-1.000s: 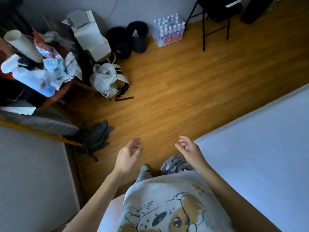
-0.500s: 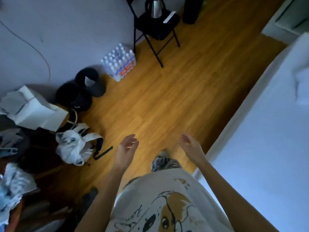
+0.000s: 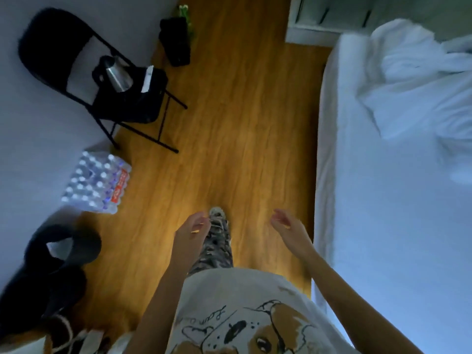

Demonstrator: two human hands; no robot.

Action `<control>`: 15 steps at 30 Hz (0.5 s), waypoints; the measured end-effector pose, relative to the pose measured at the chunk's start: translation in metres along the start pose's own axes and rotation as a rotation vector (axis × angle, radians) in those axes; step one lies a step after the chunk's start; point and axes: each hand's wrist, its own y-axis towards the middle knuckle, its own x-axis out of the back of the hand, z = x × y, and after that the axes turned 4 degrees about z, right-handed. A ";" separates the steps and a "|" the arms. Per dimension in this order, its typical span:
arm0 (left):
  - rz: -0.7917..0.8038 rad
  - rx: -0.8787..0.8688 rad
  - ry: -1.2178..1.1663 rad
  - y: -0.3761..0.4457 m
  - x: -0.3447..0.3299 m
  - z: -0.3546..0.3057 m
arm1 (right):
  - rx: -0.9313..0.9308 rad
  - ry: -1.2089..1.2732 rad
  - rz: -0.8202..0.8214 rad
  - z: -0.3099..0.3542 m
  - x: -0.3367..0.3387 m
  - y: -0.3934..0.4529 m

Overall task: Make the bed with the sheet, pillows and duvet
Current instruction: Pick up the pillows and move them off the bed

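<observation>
The bed point(image 3: 398, 226) fills the right side, covered by a smooth white sheet. A crumpled white duvet point(image 3: 413, 80) is heaped at its far end. My left hand point(image 3: 190, 235) and my right hand point(image 3: 290, 229) hang in front of me over the wooden floor, fingers loosely curled and holding nothing. The right hand is just left of the bed's edge. One foot in patterned trousers shows between the hands. No pillow is clearly distinguishable.
A black folding chair point(image 3: 122, 80) with a metal kettle and a bag stands at the left wall. A pack of water bottles point(image 3: 97, 185) and dark slippers point(image 3: 63, 251) lie along that wall. A black bag point(image 3: 176, 42) sits farther ahead. A cabinet point(image 3: 332, 19) stands beyond the bed.
My view has turned right along the floor beside the bed; the cluttered table left the frame and the duvet came into sight. Both hands stay empty in front of me.
</observation>
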 end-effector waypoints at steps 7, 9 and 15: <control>0.303 -0.049 0.053 0.179 0.026 -0.072 | -0.075 0.084 -0.217 0.093 0.011 0.118; 0.398 -0.079 0.104 0.230 0.028 -0.099 | -0.070 0.122 -0.258 0.118 0.017 0.146; 0.515 -0.168 0.146 0.361 0.015 -0.184 | -0.100 0.173 -0.342 0.162 0.055 0.231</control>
